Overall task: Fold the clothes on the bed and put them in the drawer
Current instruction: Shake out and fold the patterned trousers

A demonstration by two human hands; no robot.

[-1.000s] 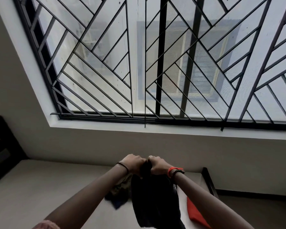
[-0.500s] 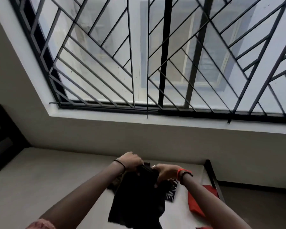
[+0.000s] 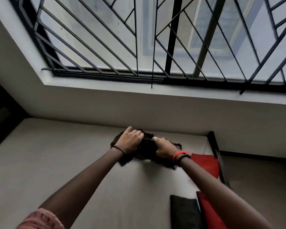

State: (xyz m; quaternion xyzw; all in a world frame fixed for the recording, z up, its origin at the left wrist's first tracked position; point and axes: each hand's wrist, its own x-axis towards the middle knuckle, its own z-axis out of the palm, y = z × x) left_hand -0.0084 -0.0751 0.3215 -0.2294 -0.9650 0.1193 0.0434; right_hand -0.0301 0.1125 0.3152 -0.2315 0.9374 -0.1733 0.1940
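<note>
A black garment (image 3: 146, 148) lies bunched on the far side of the bed (image 3: 56, 162), close to the wall. My left hand (image 3: 130, 140) grips its upper left part with curled fingers. My right hand (image 3: 164, 147) grips its right part. Under and around the black garment lie other dark clothes (image 3: 173, 163), partly hidden by my hands. A red cloth (image 3: 206, 162) lies to the right by the bed's edge. No drawer is in view.
A folded dark cloth (image 3: 184, 212) and another red cloth (image 3: 210, 214) lie at the bed's near right. The dark bed frame (image 3: 219, 156) runs along the right edge. A barred window (image 3: 155, 38) fills the wall above. A dark headboard (image 3: 0, 116) stands at left.
The black garment hung from both hands in the air a second ago. Both hands have brought it down onto the bed, and the view has tipped downward.
</note>
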